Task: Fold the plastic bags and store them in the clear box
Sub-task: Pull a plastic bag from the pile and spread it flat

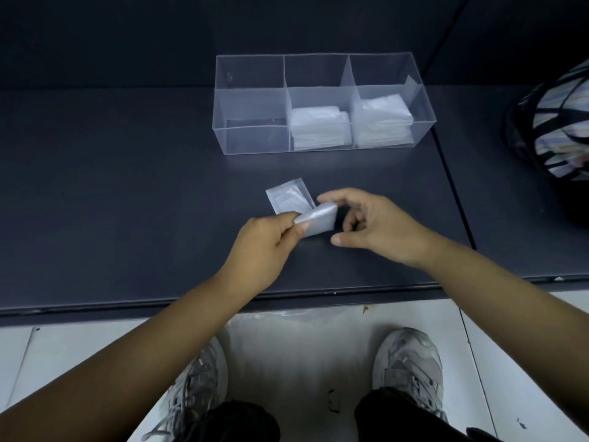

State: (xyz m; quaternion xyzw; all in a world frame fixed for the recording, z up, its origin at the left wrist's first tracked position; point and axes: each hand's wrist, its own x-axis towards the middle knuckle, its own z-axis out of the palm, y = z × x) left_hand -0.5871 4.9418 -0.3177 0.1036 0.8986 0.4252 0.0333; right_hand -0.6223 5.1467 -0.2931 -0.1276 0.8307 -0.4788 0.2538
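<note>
A translucent plastic bag (288, 196), folded into a narrow strip, lies on the dark table (127, 186). Its near end is curled up and over. My left hand (266, 247) pinches that curled end between thumb and fingers. My right hand (369, 224) hovers just right of the fold, its index fingertip touching the top of the curl and its other fingers spread. Behind them stands the clear box (251, 135) with three compartments. The middle one holds a stack of folded bags (318, 127), the right one another stack (382, 118), and the left one looks empty.
A mesh basket (554, 129) with striped contents sits at the right edge, on a second table section past a seam. The table's front edge runs just below my forearms. A loose clear plastic sheet (302, 330) lies on the floor by my shoes.
</note>
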